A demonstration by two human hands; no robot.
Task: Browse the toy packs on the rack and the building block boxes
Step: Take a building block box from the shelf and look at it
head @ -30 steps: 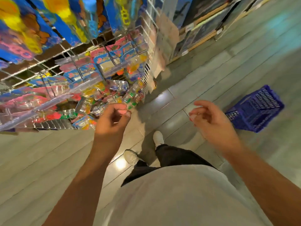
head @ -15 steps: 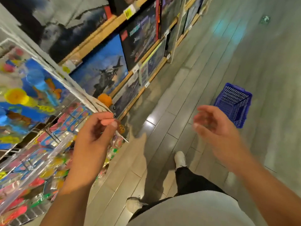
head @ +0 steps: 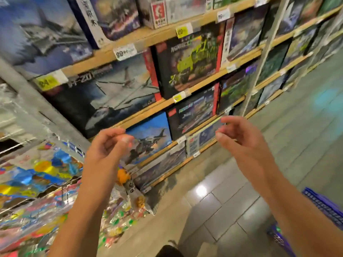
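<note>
Building block boxes [head: 187, 65] fill the wooden shelves [head: 161, 32] ahead of us, stacked row on row with their picture fronts facing out; the toy packs [head: 37, 175] hang on the wire rack [head: 11, 143] low at our left. Our left hand [head: 104, 153] hangs in the air in front of the blue box with the aircraft [head: 150, 134], fingers loosely curled, thumb close to the forefinger, holding nothing. Our right hand [head: 245, 145] is raised near the lower shelf edge, fingers likewise relaxed and apart, touching no box. A blue shopping basket [head: 323, 206] sits on the tiled floor [head: 213, 216] at our right.

We judge that the step now is looking over the boxes, with the packs off to the side. To do it well, we should hold our head steady, since the picture is blurred and the yellow price tags [head: 182, 30] are hard to read. If we pull a box out, we should take it by both side edges, because the boxes stand tight against one another and a neighbour could tip forward. We should keep our feet short of the basket.
</note>
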